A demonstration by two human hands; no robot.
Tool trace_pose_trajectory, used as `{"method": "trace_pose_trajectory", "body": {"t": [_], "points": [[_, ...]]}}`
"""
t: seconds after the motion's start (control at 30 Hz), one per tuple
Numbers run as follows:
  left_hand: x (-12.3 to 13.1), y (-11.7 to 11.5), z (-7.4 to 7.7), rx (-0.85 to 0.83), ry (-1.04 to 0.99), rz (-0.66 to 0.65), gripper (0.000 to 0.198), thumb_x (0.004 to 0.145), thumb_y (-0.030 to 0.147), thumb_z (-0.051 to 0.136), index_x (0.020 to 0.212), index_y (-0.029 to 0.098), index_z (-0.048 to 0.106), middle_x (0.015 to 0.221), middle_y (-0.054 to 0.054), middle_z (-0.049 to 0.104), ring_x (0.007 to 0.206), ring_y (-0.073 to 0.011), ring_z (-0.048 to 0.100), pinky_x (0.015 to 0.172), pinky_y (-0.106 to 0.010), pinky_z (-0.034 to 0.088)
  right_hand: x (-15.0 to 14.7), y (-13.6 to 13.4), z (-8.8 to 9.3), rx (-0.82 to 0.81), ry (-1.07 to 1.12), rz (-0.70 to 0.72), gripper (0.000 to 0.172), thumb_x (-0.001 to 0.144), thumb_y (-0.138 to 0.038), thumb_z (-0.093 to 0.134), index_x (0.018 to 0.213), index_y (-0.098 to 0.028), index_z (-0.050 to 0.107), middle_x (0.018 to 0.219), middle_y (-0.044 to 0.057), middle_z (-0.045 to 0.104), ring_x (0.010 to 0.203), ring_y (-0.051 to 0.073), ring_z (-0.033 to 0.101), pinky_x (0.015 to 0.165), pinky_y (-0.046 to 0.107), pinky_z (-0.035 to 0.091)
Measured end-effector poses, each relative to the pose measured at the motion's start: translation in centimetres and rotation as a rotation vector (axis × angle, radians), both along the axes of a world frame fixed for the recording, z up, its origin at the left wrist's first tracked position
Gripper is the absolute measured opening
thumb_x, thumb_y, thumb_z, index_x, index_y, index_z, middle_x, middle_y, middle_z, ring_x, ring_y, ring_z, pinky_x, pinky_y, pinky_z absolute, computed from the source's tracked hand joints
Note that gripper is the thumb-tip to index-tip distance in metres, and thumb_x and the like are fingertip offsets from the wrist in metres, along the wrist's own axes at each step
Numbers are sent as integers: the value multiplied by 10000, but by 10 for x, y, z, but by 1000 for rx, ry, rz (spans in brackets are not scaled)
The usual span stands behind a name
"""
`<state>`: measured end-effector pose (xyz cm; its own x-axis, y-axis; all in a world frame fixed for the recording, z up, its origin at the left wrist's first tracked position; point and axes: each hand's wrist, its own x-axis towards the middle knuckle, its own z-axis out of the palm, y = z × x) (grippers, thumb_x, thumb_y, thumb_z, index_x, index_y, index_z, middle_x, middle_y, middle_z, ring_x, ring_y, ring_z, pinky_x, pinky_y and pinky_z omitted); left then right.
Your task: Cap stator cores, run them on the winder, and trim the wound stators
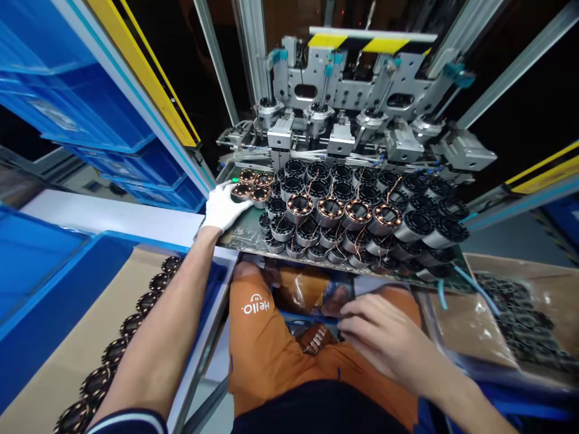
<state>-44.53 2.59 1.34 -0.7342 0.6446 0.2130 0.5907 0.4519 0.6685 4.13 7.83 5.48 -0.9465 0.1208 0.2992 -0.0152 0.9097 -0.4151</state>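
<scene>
Dim factory cell, grey machine [344, 90] at back with yellow-black bar on top. Blue bins [90, 114] stacked well off to the wrist side of the gloved hand. Green tray [246, 232] in front of machine, crowded with packed stators [344, 211]: upright, several rows, touching each other.

Left hand [224, 206] in white glove at tray's left corner, fingers [236, 198] curled narrow around corner stator [241, 191]. Corner stator: short ring, dark core, bright copper windings on top, upright on tray, touching similar copper-topped ones just beyond the fingertips.

Right hand [384, 337] bare, fingers loosely spread and holding nothing, resting on orange shorts [262, 355], tips pointing toward a brown toothed part [316, 339] just past them. Crinkled plastic bag [303, 289] beyond those fingertips, under tray edge.

Cardboard sheet [45, 380] under left forearm, row of dark rings [131, 325] along it. More dark rings on cardboard [520, 313] well off the right hand's little-finger side.
</scene>
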Motion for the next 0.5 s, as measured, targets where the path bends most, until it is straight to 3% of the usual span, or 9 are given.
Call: {"method": "trace_pose_trajectory", "body": {"t": [0.1,0.2,0.27,0.33,0.4,0.47,0.5], "points": [[5,-1,4,108,-25,87,629,788,394,986,1298,140,717,1544,-212,710,1545,-470,588,1346,-680,423,9,-8,-21,-33,-97,12,176,1105,-87,612,1149,-221,718,1123,67,776,981,248,757,850,415,645],[8,-11,14,325,-37,201,566,892,362,896,1327,158,596,1440,-147,729,1423,-335,682,1278,-603,501,19,-12,-37,-70,-141,10,184,1088,-83,599,1120,-231,704,1064,52,767,926,248,760,799,411,648],[23,-28,24,482,-35,251,498,953,335,802,1343,221,513,1355,-73,730,1316,-252,736,1230,-541,554,24,-14,-42,-127,-126,-2,168,1102,-105,604,1123,-236,707,1043,51,768,910,255,774,781,421,669],[60,-53,32,577,-56,231,477,949,334,782,1311,271,478,1205,-5,731,1150,-209,779,1133,-480,617,24,-16,-39,-211,-66,-19,143,1114,-130,635,1142,-238,724,1039,53,784,901,255,795,763,418,692],[117,-82,40,599,-168,92,510,898,352,863,1255,278,508,1032,52,736,948,-171,775,971,-385,651,20,-18,-27,-283,47,-42,187,1093,-100,677,1207,-228,752,1068,59,810,928,244,823,789,394,723],[181,-107,49,748,-513,-194,607,831,259,953,1303,277,573,972,37,772,837,-167,759,823,-324,632,8,-21,-9,-264,218,-83,348,1048,-36,714,1337,-219,776,1188,87,824,1032,244,844,878,375,749],[210,-116,53,680,-719,-296,644,844,255,971,1375,278,607,968,16,790,820,-177,766,810,-332,641,0,-22,1,-206,311,-105,446,1026,-14,736,1413,-232,779,1270,101,815,1101,252,844,932,379,755]]}}
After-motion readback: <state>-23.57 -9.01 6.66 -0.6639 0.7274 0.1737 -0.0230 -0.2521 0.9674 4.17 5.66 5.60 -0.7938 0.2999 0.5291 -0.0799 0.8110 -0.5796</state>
